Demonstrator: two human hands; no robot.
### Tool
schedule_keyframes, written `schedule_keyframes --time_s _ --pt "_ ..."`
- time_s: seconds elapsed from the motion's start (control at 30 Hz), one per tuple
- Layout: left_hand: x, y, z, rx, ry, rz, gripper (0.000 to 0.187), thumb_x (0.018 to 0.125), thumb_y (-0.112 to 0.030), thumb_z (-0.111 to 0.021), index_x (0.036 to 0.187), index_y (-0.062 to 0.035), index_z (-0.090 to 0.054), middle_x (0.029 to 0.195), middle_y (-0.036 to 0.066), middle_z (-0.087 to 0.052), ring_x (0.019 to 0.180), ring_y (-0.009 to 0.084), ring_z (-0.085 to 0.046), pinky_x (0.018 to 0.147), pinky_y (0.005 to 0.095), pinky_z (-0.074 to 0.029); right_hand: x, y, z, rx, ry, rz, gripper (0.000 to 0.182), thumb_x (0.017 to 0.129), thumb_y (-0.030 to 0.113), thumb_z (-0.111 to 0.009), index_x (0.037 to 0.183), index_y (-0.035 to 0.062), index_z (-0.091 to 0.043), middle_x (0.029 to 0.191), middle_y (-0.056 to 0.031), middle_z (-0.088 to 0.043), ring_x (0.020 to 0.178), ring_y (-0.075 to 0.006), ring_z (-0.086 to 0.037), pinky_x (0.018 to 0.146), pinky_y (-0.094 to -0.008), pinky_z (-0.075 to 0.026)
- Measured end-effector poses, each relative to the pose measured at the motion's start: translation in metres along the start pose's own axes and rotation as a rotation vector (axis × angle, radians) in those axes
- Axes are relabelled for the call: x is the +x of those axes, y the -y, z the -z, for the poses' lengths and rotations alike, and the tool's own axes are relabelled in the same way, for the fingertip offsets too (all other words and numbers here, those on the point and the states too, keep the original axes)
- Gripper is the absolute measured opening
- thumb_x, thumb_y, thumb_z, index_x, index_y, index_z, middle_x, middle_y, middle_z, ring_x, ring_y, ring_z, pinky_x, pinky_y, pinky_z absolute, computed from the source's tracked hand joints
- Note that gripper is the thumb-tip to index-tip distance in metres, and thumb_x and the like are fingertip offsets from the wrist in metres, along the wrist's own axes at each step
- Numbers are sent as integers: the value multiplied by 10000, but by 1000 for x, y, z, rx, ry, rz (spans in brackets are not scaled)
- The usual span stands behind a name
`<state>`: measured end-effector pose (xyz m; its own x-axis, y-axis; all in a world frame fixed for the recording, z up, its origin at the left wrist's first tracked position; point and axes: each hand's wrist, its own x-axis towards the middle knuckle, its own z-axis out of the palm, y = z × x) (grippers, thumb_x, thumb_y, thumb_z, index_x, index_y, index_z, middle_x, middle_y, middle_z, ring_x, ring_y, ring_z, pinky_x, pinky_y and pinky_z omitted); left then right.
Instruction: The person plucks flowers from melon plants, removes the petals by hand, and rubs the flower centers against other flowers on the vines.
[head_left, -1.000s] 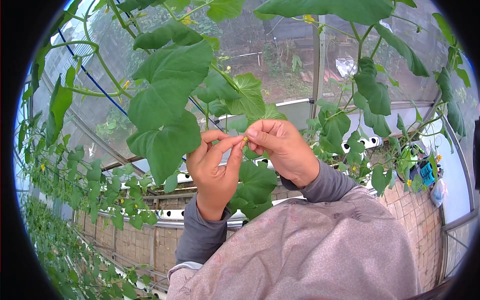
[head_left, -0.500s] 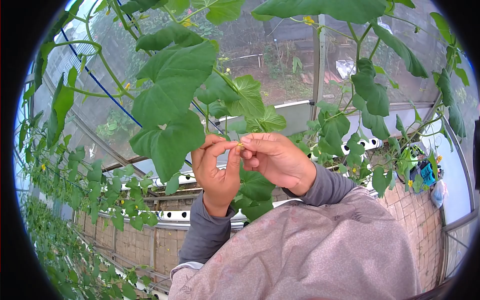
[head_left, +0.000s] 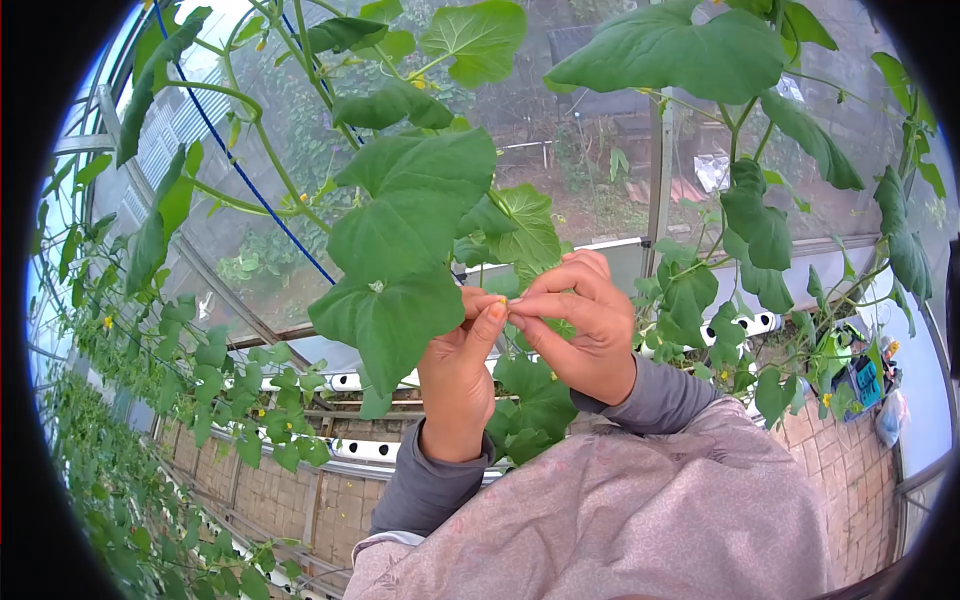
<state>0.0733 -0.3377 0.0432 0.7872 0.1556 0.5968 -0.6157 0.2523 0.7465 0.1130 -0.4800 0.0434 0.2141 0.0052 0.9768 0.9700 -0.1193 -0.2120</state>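
Observation:
My left hand (head_left: 460, 385) is closed, its thumb and forefinger pinched together on a tiny yellow flower (head_left: 502, 299), of which only a speck shows. My right hand (head_left: 588, 325) meets it fingertip to fingertip, thumb and forefinger also pinched at the flower; what exactly lies between them is too small to make out. A large green leaf (head_left: 395, 318) hangs just left of my left hand and covers some of its fingers. Behind my hands is a lighter leaf (head_left: 525, 232) of the same vine.
Blue string (head_left: 235, 165) runs diagonally among the vines at left. White pipes with round holes (head_left: 365, 449) stand low behind my arms, above brick paving (head_left: 335, 510). A metal post (head_left: 660, 180) and mesh wall rise ahead. Bags (head_left: 890, 415) sit at far right.
The view has shifted, so leaves and hands appear further right and lower. My right hand's fingers have turned more upright, and less of the yellow flower shows between the fingertips.

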Motion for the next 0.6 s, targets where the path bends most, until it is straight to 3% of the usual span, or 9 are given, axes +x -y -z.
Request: schedule_keyframes --time_s 0.1,0.3,0.6 --pt "1 -10 -8 -49 7 82 69 891 -50 -622 934 -2 -647 935 38 -536 889 132 -511 849 278 -394 8 0 0 -138 -32 119 244 649 4 -735 852 136 -701 820 26 -627 700 -162 -541 769 -365 -365" --pt "3 -5 -9 76 86 -116 142 899 -17 -603 1027 5 -661 965 32 -523 836 83 -509 727 199 -402 19 7 5 -301 -52 240 246 639 22 -754 853 124 -689 807 23 -617 694 -163 -539 760 -377 -365" --pt "-2 -27 -12 67 165 -99 204 906 3 -584 1092 -12 -665 959 -21 -491 714 23 -399 616 174 -308 36 8 15 44 39 79 167 659 29 -750 795 76 -666 756 -42 -593 681 -200 -546 707 -331 -379"
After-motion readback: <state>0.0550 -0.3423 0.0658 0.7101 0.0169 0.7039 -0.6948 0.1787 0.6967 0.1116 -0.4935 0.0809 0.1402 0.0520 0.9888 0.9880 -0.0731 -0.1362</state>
